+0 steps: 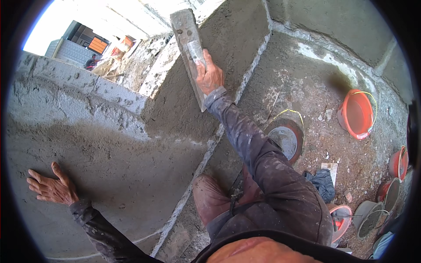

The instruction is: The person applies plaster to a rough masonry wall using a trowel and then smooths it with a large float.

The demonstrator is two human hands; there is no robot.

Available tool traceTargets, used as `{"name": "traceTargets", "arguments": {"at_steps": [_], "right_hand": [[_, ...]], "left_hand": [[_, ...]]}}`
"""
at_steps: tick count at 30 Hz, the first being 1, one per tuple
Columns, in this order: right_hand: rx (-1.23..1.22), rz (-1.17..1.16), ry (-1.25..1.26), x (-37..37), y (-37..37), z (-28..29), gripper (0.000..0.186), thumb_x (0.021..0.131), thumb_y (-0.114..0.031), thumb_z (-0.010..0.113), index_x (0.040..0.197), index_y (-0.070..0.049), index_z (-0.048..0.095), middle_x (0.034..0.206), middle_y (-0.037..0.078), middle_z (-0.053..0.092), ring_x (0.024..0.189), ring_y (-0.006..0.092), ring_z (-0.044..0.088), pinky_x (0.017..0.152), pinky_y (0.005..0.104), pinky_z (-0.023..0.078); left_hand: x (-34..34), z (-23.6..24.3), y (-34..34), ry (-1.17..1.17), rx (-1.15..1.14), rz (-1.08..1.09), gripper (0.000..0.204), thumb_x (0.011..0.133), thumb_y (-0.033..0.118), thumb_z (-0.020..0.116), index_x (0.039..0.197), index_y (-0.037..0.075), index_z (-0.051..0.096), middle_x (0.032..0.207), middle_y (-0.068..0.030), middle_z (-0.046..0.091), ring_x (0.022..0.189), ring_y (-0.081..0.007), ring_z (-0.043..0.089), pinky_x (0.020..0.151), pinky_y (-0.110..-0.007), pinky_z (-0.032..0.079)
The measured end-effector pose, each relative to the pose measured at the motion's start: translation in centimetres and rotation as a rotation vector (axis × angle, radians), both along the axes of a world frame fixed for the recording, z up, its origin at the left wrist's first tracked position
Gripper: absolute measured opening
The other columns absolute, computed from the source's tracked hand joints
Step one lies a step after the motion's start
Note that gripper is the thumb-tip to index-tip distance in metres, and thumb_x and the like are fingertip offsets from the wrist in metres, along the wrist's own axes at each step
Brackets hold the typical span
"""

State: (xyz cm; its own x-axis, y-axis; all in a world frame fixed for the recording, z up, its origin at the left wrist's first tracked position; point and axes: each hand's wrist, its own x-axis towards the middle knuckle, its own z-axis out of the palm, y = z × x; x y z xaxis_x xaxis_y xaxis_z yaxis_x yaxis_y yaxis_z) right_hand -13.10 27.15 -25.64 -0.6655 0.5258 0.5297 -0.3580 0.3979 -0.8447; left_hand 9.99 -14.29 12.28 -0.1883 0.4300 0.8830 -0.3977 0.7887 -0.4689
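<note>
— Gripping a long plastering float (189,48), right hand (209,75) closed round its handle, fingers wrapped tight. Pressed flat against the grey mortar face (228,48) of a low wall, blade running up and away.

— And the left hand (51,187)?

— Spread wide, palm down, fingers splayed on the wet grey render (109,162) in the near section. Holding nothing; seemingly bracing.

— How much rendered?

— Looks well advanced. Near section covered edge to edge, fairly smooth, faint trowel marks. Far section under the float also coated, though rougher in texture. Judged from that: coating mostly laid, smoothing and levelling left, chiefly on the far part.

— Anything uncovered?

— Top of the wall (83,83) rough and lumpy, not smoothed. Pale strip (206,153) along the foot of the render, marking its lower edge. Beyond it, bare dusty ground (324,144).

— Supplies nearby?

— Round pan (286,139) with grey mortar on the ground, just beside the right sleeve. Orange bucket (356,114) lying tilted, well apart, looking empty. More small buckets (386,193) clustered at the right rim, some holding grey mix. Dark cloth (323,183) near the knee. Mortar on hand, so more laying possible.
</note>
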Motion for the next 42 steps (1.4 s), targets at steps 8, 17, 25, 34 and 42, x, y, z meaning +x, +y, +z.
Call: {"name": "traceTargets", "arguments": {"at_steps": [8,17,25,34,42], "right_hand": [[-0.747,0.114,-0.471,-2.0,3.8,-1.4,0.053,0.107,-0.041,0.051,0.149,-0.009,0.056,0.114,0.025,0.074,0.085,0.0384,0.075,0.073,0.0473,0.061],[-0.148,-0.286,-0.115,-5.3,7.0,-2.2,0.051,0.107,-0.041,0.052,0.146,-0.010,0.059,0.111,0.025,0.075,0.090,0.0411,0.077,0.079,0.0472,0.062],[-0.323,0.059,-0.220,-8.2,9.5,-0.5,0.057,0.105,-0.042,0.049,0.148,-0.005,0.055,0.125,0.030,0.070,0.108,0.0495,0.070,0.096,0.0518,0.056],[-0.351,-0.139,-0.353,-12.9,15.7,-0.1,0.052,0.105,-0.042,0.053,0.148,-0.014,0.057,0.116,0.026,0.075,0.107,0.0487,0.071,0.093,0.0520,0.058],[-0.111,-0.188,-0.177,-10.4,11.6,-0.6,0.054,0.106,-0.044,0.051,0.149,-0.011,0.056,0.123,0.027,0.072,0.111,0.0486,0.070,0.098,0.0516,0.056]], "left_hand": [[0.0,-0.1,-0.1,0.005,-0.013,-0.015,0.097,0.097,0.084,0.039,0.169,0.020,0.026,0.173,-0.0205,0.023,0.161,-0.0412,0.016,0.126,-0.069,0.012],[-0.2,0.1,-0.3,0.006,-0.036,0.026,0.097,0.097,0.083,0.040,0.169,0.019,0.024,0.173,-0.0207,0.023,0.161,-0.0423,0.017,0.125,-0.069,0.013],[-0.1,0.2,-0.6,0.005,-0.046,0.034,0.097,0.098,0.083,0.039,0.169,0.019,0.025,0.173,-0.0204,0.024,0.160,-0.0422,0.019,0.125,-0.069,0.016],[-0.3,0.2,-0.9,0.014,-0.057,0.067,0.096,0.098,0.082,0.041,0.168,0.018,0.027,0.171,-0.0200,0.027,0.159,-0.0411,0.022,0.124,-0.069,0.019],[-0.3,0.2,-0.4,0.002,-0.053,0.045,0.099,0.096,0.084,0.040,0.169,0.017,0.026,0.171,-0.0216,0.026,0.160,-0.0420,0.020,0.125,-0.068,0.016]]}}
